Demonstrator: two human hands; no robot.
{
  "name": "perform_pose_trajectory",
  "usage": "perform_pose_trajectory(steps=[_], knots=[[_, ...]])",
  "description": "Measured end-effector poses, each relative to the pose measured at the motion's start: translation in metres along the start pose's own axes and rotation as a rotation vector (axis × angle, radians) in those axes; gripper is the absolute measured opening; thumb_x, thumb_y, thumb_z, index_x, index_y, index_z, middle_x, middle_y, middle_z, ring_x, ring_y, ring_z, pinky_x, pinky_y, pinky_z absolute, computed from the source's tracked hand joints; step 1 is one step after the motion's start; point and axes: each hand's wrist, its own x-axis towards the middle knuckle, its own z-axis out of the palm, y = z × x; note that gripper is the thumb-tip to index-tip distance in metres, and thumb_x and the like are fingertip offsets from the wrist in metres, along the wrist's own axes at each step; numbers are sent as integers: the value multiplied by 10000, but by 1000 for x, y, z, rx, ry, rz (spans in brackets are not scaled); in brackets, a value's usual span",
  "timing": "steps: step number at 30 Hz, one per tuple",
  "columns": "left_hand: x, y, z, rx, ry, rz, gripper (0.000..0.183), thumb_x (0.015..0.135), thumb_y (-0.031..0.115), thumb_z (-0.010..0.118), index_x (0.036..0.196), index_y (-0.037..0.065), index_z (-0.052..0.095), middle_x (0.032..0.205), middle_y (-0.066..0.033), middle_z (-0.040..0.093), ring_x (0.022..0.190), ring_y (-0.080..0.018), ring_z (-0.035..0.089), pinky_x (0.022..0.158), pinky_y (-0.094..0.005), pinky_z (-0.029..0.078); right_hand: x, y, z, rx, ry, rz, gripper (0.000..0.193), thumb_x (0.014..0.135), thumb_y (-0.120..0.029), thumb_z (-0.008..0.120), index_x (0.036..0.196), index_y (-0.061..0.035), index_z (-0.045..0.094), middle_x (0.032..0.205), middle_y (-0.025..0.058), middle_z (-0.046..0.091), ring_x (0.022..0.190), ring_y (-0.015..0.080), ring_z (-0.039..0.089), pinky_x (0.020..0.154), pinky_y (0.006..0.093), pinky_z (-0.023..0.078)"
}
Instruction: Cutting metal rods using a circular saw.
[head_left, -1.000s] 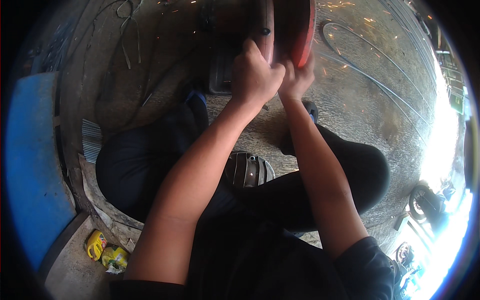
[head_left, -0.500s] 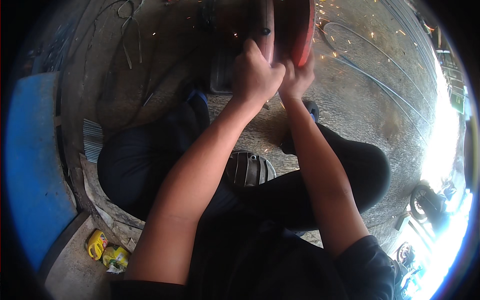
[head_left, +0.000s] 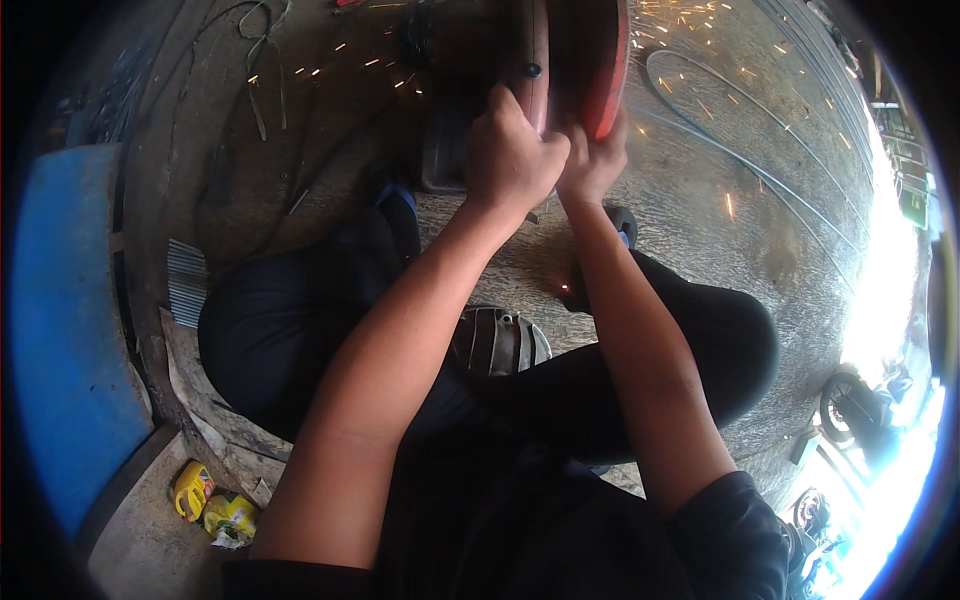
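Straight ahead at the top of the view is a cut-off saw with a red-brown handle (head_left: 535,100) and a red blade guard (head_left: 606,85). My left hand (head_left: 513,155) is closed around the lower end of that handle, thumb along its top. Close beside it, my right hand (head_left: 592,172) is closed at the lower end of the guard; what its fingers hold is hidden. The saw's dark base (head_left: 440,165) shows left of my left hand. Orange sparks (head_left: 690,20) fly out on both sides of the saw.
Thin metal rods (head_left: 750,165) lie along the floor at right. A round ribbed metal part (head_left: 500,340) sits between my crossed legs. At left are a blue panel (head_left: 75,330), a bundle of short rods (head_left: 187,285) and yellow packages (head_left: 193,490). Motorcycles (head_left: 850,405) stand at lower right.
The sparks have shifted, with more now showing left of the saw and at upper right. Both hands and the saw stay almost in place.
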Motion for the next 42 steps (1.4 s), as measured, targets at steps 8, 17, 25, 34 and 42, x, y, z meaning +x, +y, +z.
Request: perform_pose_trajectory(steps=[8, 17, 25, 34, 42], knots=[[-1, 1, -2, -39, -26, 12, 349, 658, 103, 673, 898, -78, 495, 756, -307, 623, 736, -462, 642, 679, -484, 540, 0, 0, -1, 23, -7, -3, 617, 759, -169, 657, 1315, -8, 446, 1023, 230, 652, 916, 405, 645, 779, 430, 505], [-1, -1, -1, -48, -22, -6, 315, 654, 82, 668, 867, -69, 492, 734, -274, 623, 718, -416, 659, 630, -437, 532, -1, -2, -1, 32, -5, 6, 596, 759, -171, 647, 1300, -8, 458, 1015, 223, 656, 926, 401, 644, 784, 431, 505], [-2, -1, 0, -31, -11, 5, 313, 649, 78, 665, 859, -72, 487, 724, -275, 620, 706, -423, 656, 625, -440, 529, -1, -1, 0, 43, 3, -2, 588, 761, -175, 648, 1296, -11, 464, 1021, 219, 658, 919, 401, 646, 783, 431, 506], [-2, -2, 1, -52, 1, 23, 296, 643, 73, 663, 836, -71, 491, 732, -277, 617, 715, -415, 653, 636, -438, 523, -1, 0, -1, 17, -5, 30, 611, 752, -169, 657, 1311, -21, 460, 1006, 224, 658, 906, 404, 646, 772, 439, 504], [-3, 0, -1, -20, -33, 4, 339, 659, 87, 654, 903, -82, 490, 744, -299, 621, 735, -459, 640, 678, -479, 538, -3, 4, 1, 29, 16, -25, 616, 746, -170, 645, 1314, -27, 456, 998, 211, 660, 893, 398, 648, 767, 434, 506]])
